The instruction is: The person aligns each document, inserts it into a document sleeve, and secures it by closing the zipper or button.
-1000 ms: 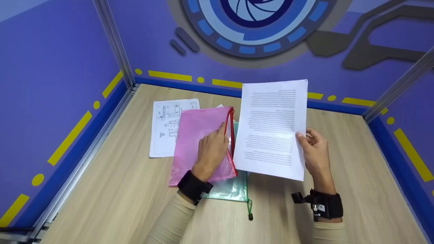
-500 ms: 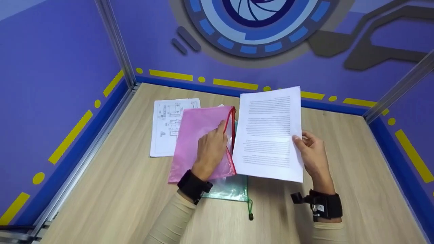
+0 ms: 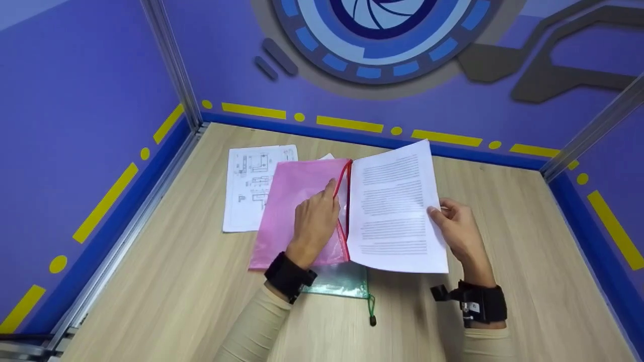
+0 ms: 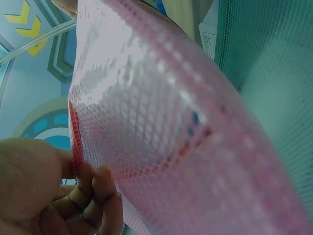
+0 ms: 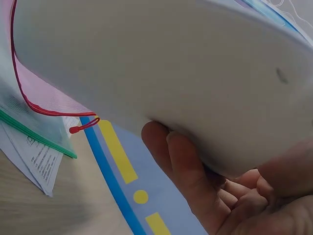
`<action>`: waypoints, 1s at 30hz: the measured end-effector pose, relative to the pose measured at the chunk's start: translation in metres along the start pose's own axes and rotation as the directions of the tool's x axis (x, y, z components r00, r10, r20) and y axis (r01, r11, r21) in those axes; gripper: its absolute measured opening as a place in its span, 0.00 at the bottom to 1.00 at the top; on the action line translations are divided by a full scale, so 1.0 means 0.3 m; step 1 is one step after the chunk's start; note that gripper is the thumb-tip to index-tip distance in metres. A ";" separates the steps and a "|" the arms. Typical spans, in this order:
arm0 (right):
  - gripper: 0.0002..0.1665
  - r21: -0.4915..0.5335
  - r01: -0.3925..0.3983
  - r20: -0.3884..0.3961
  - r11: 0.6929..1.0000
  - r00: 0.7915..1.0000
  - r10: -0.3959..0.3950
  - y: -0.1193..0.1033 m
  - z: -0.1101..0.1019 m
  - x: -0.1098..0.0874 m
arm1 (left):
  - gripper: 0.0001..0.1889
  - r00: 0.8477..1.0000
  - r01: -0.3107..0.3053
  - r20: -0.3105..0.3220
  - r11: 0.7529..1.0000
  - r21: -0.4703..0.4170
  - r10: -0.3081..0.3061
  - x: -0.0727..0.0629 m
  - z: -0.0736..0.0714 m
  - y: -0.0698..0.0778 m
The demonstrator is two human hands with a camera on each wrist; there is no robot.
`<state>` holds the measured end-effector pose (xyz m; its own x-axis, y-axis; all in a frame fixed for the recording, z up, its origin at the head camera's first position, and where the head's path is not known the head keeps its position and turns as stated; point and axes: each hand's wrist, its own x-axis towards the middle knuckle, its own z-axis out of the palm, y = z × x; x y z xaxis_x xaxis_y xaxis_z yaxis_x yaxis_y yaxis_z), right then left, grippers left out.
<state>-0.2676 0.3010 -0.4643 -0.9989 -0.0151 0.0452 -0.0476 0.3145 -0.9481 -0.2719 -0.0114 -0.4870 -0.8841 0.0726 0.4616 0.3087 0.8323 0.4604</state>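
My left hand (image 3: 316,223) pinches the red-zippered edge of a pink mesh zipper pouch (image 3: 297,181), holding its mouth apart; the left wrist view shows the thumb and fingers (image 4: 100,183) at that red edge. On the right, my right hand (image 3: 463,234) grips a printed sheet of paper (image 3: 392,206) by its right edge, thumb in front and fingers behind. The sheet's left edge lies at the pouch's opening, and whether it is inside is partly hidden. In the right wrist view, the paper's blank back (image 5: 146,63) curves across, with the red zipper pull (image 5: 80,127) hanging beside it.
Beneath the pink pouch lies a green mesh zipper pouch (image 3: 342,281) with a corded pull (image 3: 372,311). A sheet with technical drawings (image 3: 241,196) lies partly under the pink pouch at the left. Blue-purple panels (image 3: 90,125) wall the wooden table (image 3: 518,241) at the back and sides.
The right hand has brought the sheet left and down; its left edge has come to the pouch's mouth and the paper now bends. The left hand stays nearly in place.
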 end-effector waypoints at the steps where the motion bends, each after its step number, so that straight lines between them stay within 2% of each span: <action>1: 0.16 -0.006 0.003 0.007 1.000 1.000 -0.003 0.001 0.000 0.000 | 0.22 1.000 0.002 0.006 1.000 0.001 -0.002 0.000 0.001 -0.001; 11: 0.17 -0.050 -0.019 0.079 0.999 0.997 0.023 0.013 0.002 0.004 | 0.23 0.998 0.026 0.048 1.000 0.004 -0.027 0.005 0.003 -0.002; 21: 0.19 -0.090 -0.031 0.114 0.995 0.993 0.041 0.029 -0.003 0.005 | 0.21 0.998 -0.056 0.016 0.998 0.004 0.055 -0.007 0.008 -0.003; 26: 0.18 -0.083 0.032 0.177 0.996 0.984 -0.017 0.034 -0.003 0.007 | 0.20 0.999 -0.043 0.024 0.999 -0.010 0.043 -0.007 0.010 -0.006; 30: 0.18 -0.125 0.002 0.179 0.992 0.984 0.021 0.039 0.004 0.006 | 0.21 0.999 -0.036 0.027 0.999 -0.006 0.036 -0.006 0.008 -0.006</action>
<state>-0.2700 0.3035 -0.4757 -0.9835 -0.1779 -0.0315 -0.0490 0.4304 -0.9013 -0.2717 -0.0117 -0.4906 -0.8818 0.1173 0.4569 0.3422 0.8257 0.4485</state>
